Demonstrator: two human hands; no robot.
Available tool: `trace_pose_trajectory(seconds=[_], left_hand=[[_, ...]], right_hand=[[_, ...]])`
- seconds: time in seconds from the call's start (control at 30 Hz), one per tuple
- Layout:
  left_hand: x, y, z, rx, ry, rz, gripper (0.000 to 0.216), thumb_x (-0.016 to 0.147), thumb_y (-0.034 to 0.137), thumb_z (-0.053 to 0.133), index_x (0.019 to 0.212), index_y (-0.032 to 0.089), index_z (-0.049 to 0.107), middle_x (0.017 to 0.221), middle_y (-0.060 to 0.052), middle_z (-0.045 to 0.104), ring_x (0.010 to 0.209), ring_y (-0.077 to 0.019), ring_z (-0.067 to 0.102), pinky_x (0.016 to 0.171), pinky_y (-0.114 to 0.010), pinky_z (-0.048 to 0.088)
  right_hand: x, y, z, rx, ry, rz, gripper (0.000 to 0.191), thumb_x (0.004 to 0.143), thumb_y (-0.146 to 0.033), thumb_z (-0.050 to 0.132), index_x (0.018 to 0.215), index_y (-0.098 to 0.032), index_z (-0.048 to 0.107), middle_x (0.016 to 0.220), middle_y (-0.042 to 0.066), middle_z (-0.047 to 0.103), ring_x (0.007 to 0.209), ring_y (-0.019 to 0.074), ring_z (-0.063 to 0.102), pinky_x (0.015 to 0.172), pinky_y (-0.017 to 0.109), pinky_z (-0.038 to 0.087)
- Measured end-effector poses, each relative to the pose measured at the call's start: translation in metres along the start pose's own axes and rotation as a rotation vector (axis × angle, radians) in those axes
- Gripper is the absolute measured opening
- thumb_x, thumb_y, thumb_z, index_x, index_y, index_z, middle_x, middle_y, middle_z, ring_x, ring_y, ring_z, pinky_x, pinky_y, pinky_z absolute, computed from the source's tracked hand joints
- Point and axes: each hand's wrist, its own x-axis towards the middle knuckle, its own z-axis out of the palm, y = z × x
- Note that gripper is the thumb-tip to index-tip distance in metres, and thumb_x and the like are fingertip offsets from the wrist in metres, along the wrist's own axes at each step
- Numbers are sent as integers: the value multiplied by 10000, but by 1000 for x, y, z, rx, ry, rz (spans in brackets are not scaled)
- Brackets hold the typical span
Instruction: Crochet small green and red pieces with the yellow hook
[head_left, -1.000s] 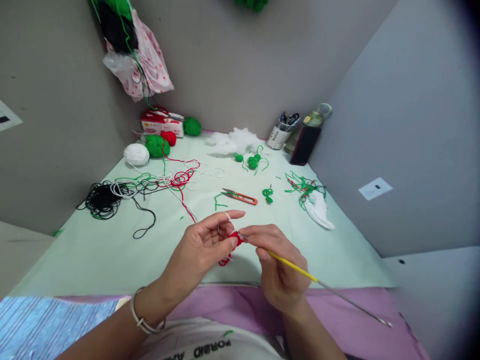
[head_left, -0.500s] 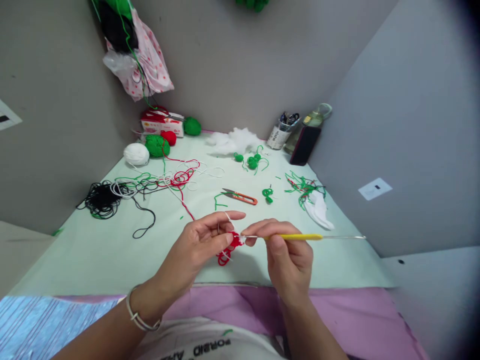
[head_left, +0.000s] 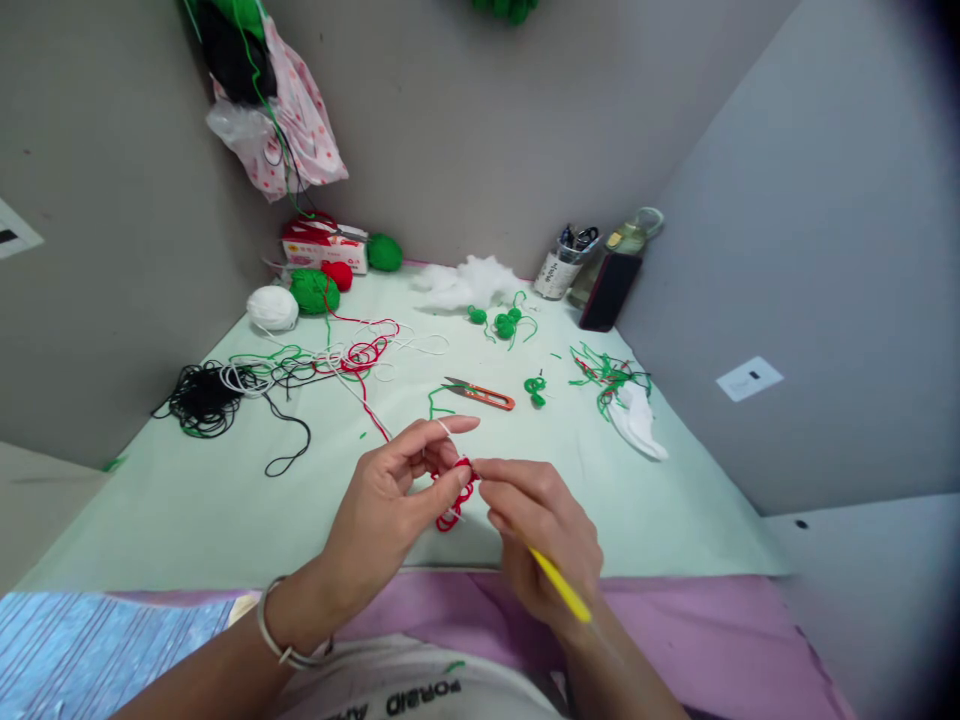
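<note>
My left hand (head_left: pixel 409 490) pinches a small red crochet piece (head_left: pixel 465 487) between thumb and fingers, with a strand of white yarn looped over its raised index finger. Red loops of yarn dangle below the piece. My right hand (head_left: pixel 544 530) is closed around a crochet hook with a yellow handle (head_left: pixel 559 585), which slants down toward my wrist. Its fingertips touch the right edge of the red piece, and the hook's working tip is hidden there. Just beyond my hands lie orange thread snips (head_left: pixel 484 396) and a green crocheted bit (head_left: pixel 535 390).
At the left are a black yarn heap (head_left: pixel 204 398), a white yarn ball (head_left: pixel 272 308), a green ball (head_left: pixel 315 291) and tangled strands. White stuffing (head_left: pixel 472 283) sits at the back. A pen cup (head_left: pixel 557 272), a phone (head_left: pixel 611 291) and yarn scraps (head_left: pixel 611 372) are on the right.
My right hand has turned, swinging the hook's handle from level to pointing down toward me. Its fingertips have closed in on the red piece, and my left hand has shifted slightly left.
</note>
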Motion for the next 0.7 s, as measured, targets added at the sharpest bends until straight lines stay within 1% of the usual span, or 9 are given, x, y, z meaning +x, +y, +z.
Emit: trace_pose_trajectory(seconds=[0.07, 0.17, 0.23, 0.3, 0.4, 0.43, 0.5, 0.6, 0.7], left_hand=[[-1, -2, 1, -53, 1, -19, 379, 803, 266, 859, 1178, 261, 809, 816, 8, 632, 769, -154, 589, 716, -272, 521], [0, -7, 1, -212, -74, -128, 461, 788, 333, 886, 1236, 274, 793, 816, 12, 629, 719, -126, 554, 676, -245, 484], [2, -9, -1, -324, -125, -242, 477, 796, 362, 880, 1253, 260, 790, 810, 5, 633, 704, -114, 539, 685, -238, 470], [4, -9, -3, -385, -113, -307, 450, 803, 339, 875, 1235, 239, 799, 798, 6, 625, 695, -105, 526, 700, -235, 465], [4, -8, -4, -360, -56, -250, 411, 814, 283, 865, 1219, 252, 803, 834, 12, 619, 708, -103, 522, 702, -231, 458], [4, -7, -3, -332, -58, -220, 402, 819, 279, 860, 1217, 259, 804, 849, 10, 623, 729, -109, 531, 709, -233, 459], [2, -7, -1, -280, -77, -165, 394, 827, 283, 856, 1218, 271, 804, 854, 4, 634, 772, -127, 554, 734, -241, 470], [1, -10, 2, -230, -62, -103, 415, 819, 288, 868, 1227, 272, 797, 837, 7, 647, 780, -138, 577, 744, -254, 485], [3, -12, 4, -248, -29, -98, 484, 800, 296, 886, 1270, 263, 775, 836, 6, 675, 783, -142, 596, 747, -254, 489]], right_hand=[[-5, 1, 6, -96, 11, -16, 465, 981, -87, 603, 1388, -309, 631, 1125, 101, 794, 956, 239, 768, 789, 383, 665], [-10, 3, 12, -120, 33, 10, 539, 932, -56, 672, 1360, -384, 672, 1115, 59, 787, 1007, 256, 769, 843, 383, 660], [-11, 4, 12, -36, 73, 51, 489, 955, -77, 646, 1341, -374, 689, 1114, 61, 778, 1010, 247, 761, 836, 384, 653], [-8, 3, 10, 111, 134, 142, 384, 1003, -107, 569, 1287, -320, 715, 1068, 73, 775, 957, 230, 745, 797, 391, 640], [2, 1, 7, 363, 229, 328, 271, 1038, -144, 529, 1113, -269, 757, 926, 63, 760, 801, 202, 702, 693, 370, 599], [5, 1, 7, 420, 238, 367, 246, 1040, -161, 542, 1066, -264, 765, 904, 60, 757, 788, 202, 696, 678, 366, 589], [8, 1, 9, 477, 216, 393, 216, 1037, -186, 570, 1038, -263, 772, 914, 59, 766, 820, 211, 706, 690, 369, 587], [7, 2, 13, 429, 187, 376, 256, 1026, -131, 572, 1099, -282, 766, 960, 47, 777, 874, 205, 719, 746, 365, 598], [-1, 3, 16, 213, 137, 249, 360, 986, -76, 614, 1237, -296, 749, 1051, 67, 759, 931, 202, 720, 781, 351, 604]])
